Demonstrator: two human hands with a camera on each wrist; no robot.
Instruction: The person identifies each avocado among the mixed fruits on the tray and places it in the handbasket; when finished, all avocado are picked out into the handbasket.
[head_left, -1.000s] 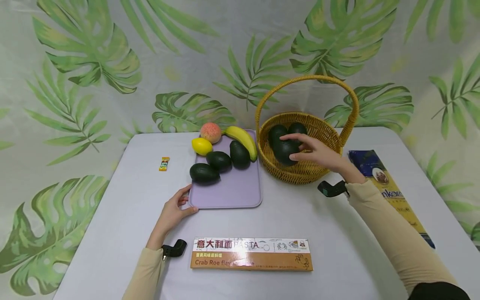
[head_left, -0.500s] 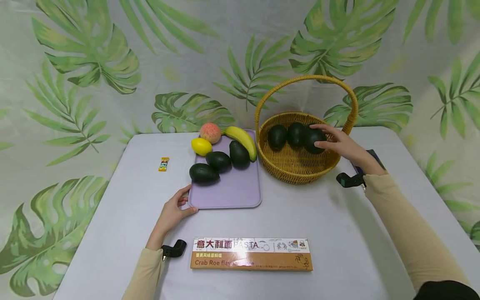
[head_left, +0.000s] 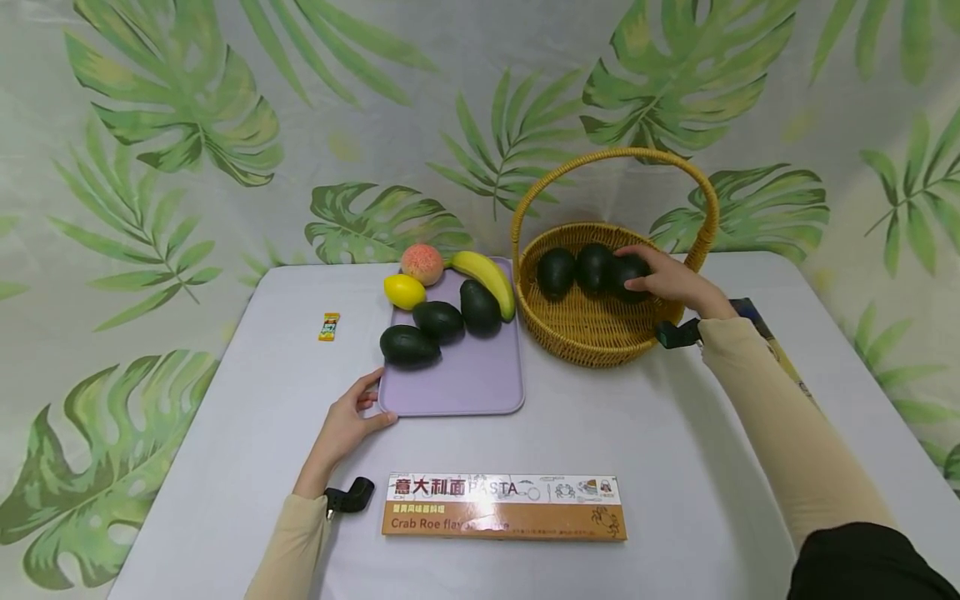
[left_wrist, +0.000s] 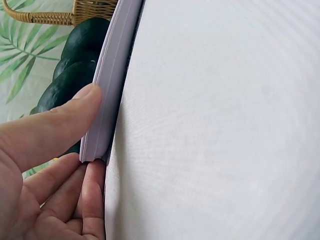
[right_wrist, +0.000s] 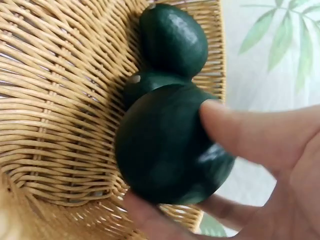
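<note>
My right hand (head_left: 669,279) grips a dark green avocado (right_wrist: 167,145) at the right side of the wicker basket (head_left: 592,346). Thumb and fingers wrap its sides in the right wrist view. Two more avocados, a middle one (head_left: 594,268) and a left one (head_left: 556,273), lie beside it in a row. At the near left corner of the lilac tray (head_left: 472,387), my left hand (head_left: 348,425) holds the rim, thumb (left_wrist: 90,107) on the front edge and fingers at the side. Three avocados (head_left: 409,347), a lemon (head_left: 404,292), a peach (head_left: 422,264) and a banana (head_left: 486,279) lie on that tray.
A pasta box (head_left: 504,508) lies at the front of the white table (head_left: 225,467). Left of the tray is a small yellow packet (head_left: 328,327). A blue and yellow pack (head_left: 780,358) is partly hidden under the right forearm. The basket's tall handle (head_left: 615,153) arches overhead.
Inside the basket, my right hand has carried the avocado from the front left to the right side, next to the other two. The left hand stays on the tray.
</note>
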